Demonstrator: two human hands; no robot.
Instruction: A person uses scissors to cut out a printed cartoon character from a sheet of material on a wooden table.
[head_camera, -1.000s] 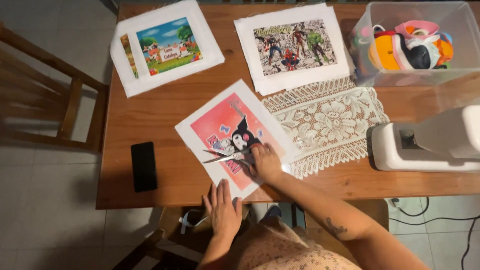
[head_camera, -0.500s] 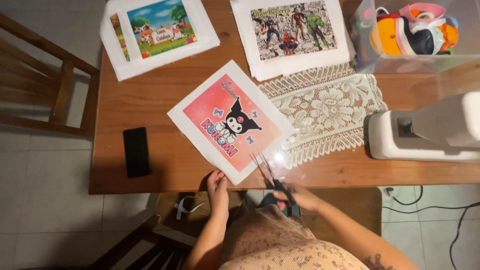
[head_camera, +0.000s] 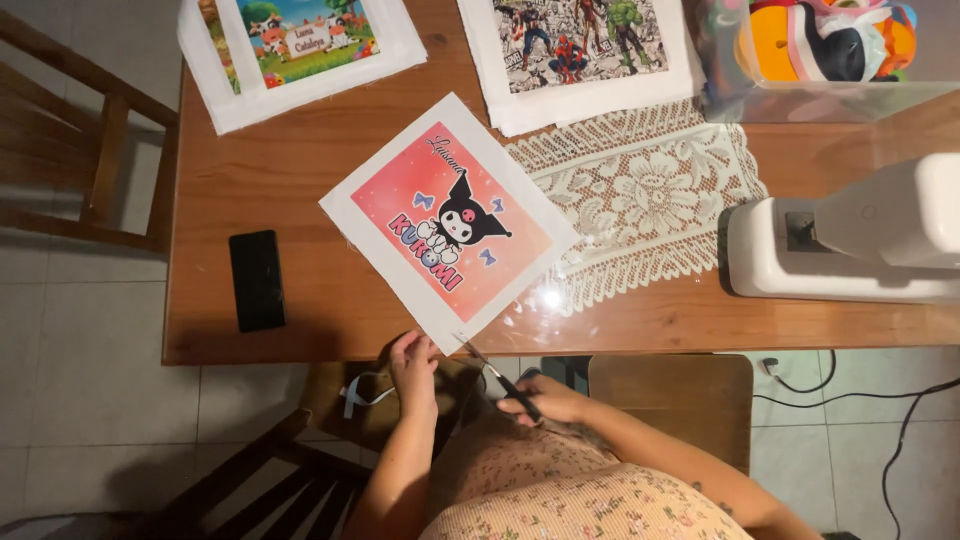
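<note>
A white sheet with a pink cartoon print (head_camera: 450, 225) lies tilted on the wooden table (head_camera: 300, 170), its near corner over the table's front edge. My left hand (head_camera: 413, 366) pinches that near corner just below the edge. My right hand (head_camera: 540, 398) grips a pair of scissors (head_camera: 492, 372), whose blades point up-left at the sheet's corner, close to my left fingers.
A black phone (head_camera: 256, 279) lies at the table's left front. A white lace runner (head_camera: 645, 195), a white sewing machine (head_camera: 850, 240), two more printed sheets (head_camera: 300, 45) (head_camera: 580, 50) and a clear bin of coloured items (head_camera: 820, 45). A wooden chair (head_camera: 80, 150) stands left.
My right hand has lifted the scissors off the pink sheet and drawn them down to the table's front edge. My left hand rose to the sheet's near corner.
</note>
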